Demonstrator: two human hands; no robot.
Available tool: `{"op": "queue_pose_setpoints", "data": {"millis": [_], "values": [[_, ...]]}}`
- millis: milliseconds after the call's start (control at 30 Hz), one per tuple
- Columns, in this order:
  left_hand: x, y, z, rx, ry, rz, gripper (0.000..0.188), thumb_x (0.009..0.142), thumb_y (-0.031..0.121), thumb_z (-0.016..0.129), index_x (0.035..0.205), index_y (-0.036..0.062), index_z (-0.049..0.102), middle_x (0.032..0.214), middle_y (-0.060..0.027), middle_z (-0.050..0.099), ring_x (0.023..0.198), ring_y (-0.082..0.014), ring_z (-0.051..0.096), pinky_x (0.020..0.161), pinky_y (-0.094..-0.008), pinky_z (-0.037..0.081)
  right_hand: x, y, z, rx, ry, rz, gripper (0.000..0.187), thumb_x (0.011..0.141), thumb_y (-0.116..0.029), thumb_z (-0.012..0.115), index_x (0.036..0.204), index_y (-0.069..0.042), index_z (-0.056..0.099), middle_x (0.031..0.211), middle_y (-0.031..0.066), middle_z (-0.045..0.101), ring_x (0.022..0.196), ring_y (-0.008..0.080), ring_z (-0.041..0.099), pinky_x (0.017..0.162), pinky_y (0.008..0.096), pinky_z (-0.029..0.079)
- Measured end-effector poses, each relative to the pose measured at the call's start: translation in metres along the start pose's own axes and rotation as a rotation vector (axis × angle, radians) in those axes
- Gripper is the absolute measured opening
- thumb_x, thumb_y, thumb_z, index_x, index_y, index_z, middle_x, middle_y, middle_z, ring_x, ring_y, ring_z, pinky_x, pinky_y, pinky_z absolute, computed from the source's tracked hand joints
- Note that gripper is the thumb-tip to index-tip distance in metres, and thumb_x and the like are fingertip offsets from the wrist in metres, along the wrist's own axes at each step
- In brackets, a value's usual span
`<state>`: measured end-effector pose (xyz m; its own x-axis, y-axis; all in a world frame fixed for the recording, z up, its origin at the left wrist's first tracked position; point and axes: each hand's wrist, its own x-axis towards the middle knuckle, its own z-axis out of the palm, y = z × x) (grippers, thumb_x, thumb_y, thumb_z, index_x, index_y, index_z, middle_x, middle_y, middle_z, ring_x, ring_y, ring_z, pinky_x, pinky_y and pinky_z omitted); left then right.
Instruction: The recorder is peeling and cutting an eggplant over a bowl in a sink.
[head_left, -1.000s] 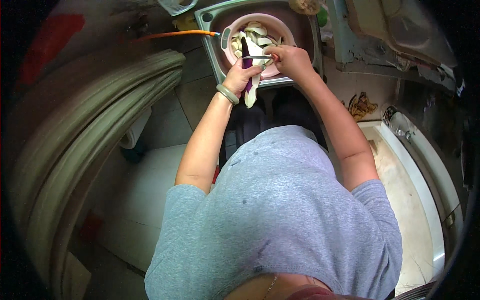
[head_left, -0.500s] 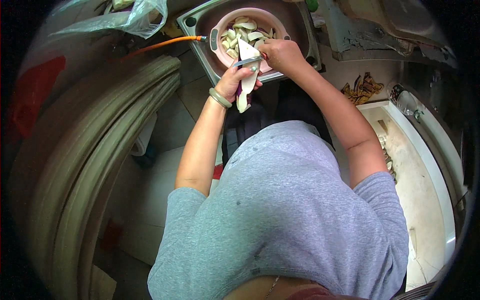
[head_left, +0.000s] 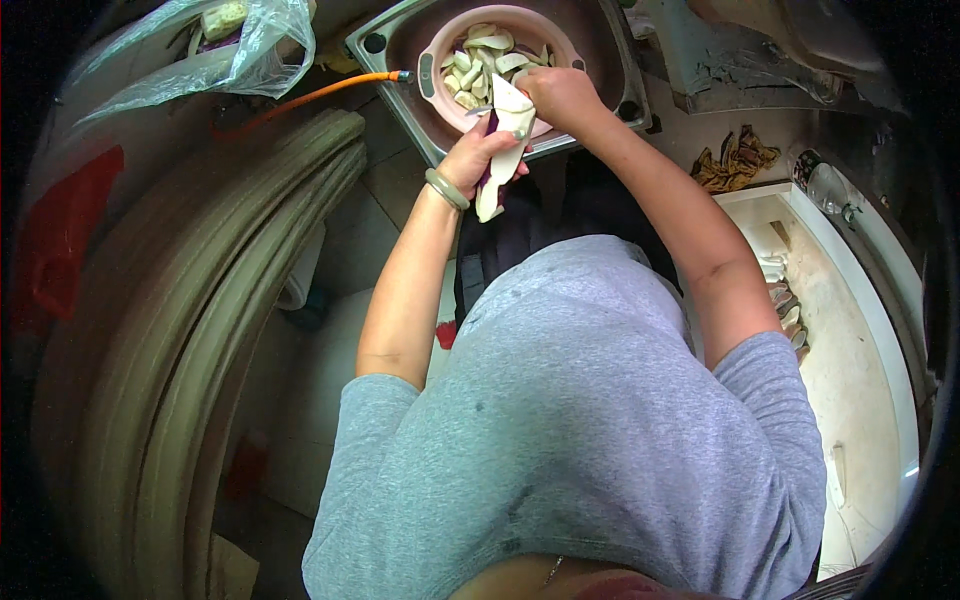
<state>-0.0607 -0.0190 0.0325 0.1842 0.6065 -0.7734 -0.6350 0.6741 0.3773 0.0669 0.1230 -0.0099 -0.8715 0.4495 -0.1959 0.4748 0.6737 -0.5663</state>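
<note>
My left hand [head_left: 483, 158] is wrapped around a long piece of eggplant [head_left: 510, 125] with white flesh and purple skin, its thumb lying along the cut face. The piece tilts over the near rim of a pink basin [head_left: 431, 55]. In the basin lies a heap of cut eggplant chunks [head_left: 488, 50]. My right hand [head_left: 560, 97] is closed on a knife at the far end of the eggplant. A bit of the knife's blade [head_left: 479, 110] shows at the eggplant's left side; the rest is hidden behind it, and the fingers cover most of the handle.
The basin sits in a metal sink [head_left: 400, 22]. An orange hose [head_left: 330, 86] reaches the sink's left edge. A clear plastic bag [head_left: 255, 55] lies at the far left, above tall curved panels [head_left: 230, 270]. A crumpled brown cloth or wrapper [head_left: 737, 160] and a white box-like tray [head_left: 850, 400] are on the right.
The knife blade has gone from lying across the front of the eggplant to mostly behind it. My left hand and the eggplant have shifted slightly right; the view has moved a little.
</note>
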Motion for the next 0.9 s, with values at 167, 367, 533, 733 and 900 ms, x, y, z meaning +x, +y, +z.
{"op": "queue_pose_setpoints", "data": {"millis": [167, 367, 533, 733, 900], "values": [[-0.002, 0.001, 0.006, -0.013, -0.031, -0.005, 0.053, 0.083, 0.017, 0.059, 0.13, 0.0081, 0.036, 0.094, -0.0108, 0.059, 0.069, -0.0185, 0.063, 0.058, -0.0294, 0.056, 0.006, 0.027, 0.013, -0.104, -0.217, 0.166, 0.015, 0.079, -0.018, 0.055, 0.086, -0.012, 0.067, 0.086, 0.0108, 0.066, 0.078, 0.0304, 0.065, 0.066, 0.0414, 0.052], [0.011, -0.019, -0.01, -0.071, -0.002, 0.09, 0.058, 0.085, 0.015, 0.058, 0.136, 0.0116, 0.031, 0.103, -0.0082, 0.056, 0.086, -0.0211, 0.063, 0.072, -0.0347, 0.056, -0.004, 0.06, 0.031, -0.048, -0.352, 0.586, 0.022, 0.079, -0.016, 0.056, 0.096, -0.013, 0.07, 0.09, 0.0144, 0.068, 0.089, 0.0311, 0.065, 0.077, 0.0415, 0.051], [0.014, -0.027, -0.012, -0.162, 0.035, 0.228, 0.054, 0.084, 0.014, 0.061, 0.132, 0.0074, 0.036, 0.105, -0.0082, 0.057, 0.089, -0.0212, 0.062, 0.075, -0.0342, 0.054, -0.033, 0.041, 0.024, 0.306, -0.117, 0.447, 0.02, 0.076, -0.015, 0.059, 0.093, -0.015, 0.069, 0.086, 0.0148, 0.066, 0.081, 0.0312, 0.064, 0.073, 0.0416, 0.05], [0.016, -0.035, -0.005, -0.09, 0.155, 0.311, 0.046, 0.078, 0.006, 0.068, 0.12, 0.0014, 0.047, 0.098, -0.0064, 0.062, 0.089, -0.0191, 0.061, 0.081, -0.0341, 0.051, -0.044, -0.022, -0.01, 0.205, -0.045, 0.262, 0.009, 0.075, -0.015, 0.06, 0.08, -0.011, 0.065, 0.076, 0.0129, 0.064, 0.074, 0.0321, 0.063, 0.064, 0.0443, 0.049], [0.017, -0.035, 0.004, -0.102, 0.145, 0.345, 0.046, 0.08, 0.006, 0.068, 0.12, 0.0003, 0.047, 0.105, -0.0069, 0.061, 0.093, -0.0181, 0.06, 0.084, -0.0324, 0.049, -0.038, -0.027, -0.007, 0.141, -0.034, 0.236, 0.014, 0.08, -0.02, 0.058, 0.078, -0.01, 0.066, 0.074, 0.0136, 0.064, 0.071, 0.0328, 0.064, 0.062, 0.0445, 0.05]]}}
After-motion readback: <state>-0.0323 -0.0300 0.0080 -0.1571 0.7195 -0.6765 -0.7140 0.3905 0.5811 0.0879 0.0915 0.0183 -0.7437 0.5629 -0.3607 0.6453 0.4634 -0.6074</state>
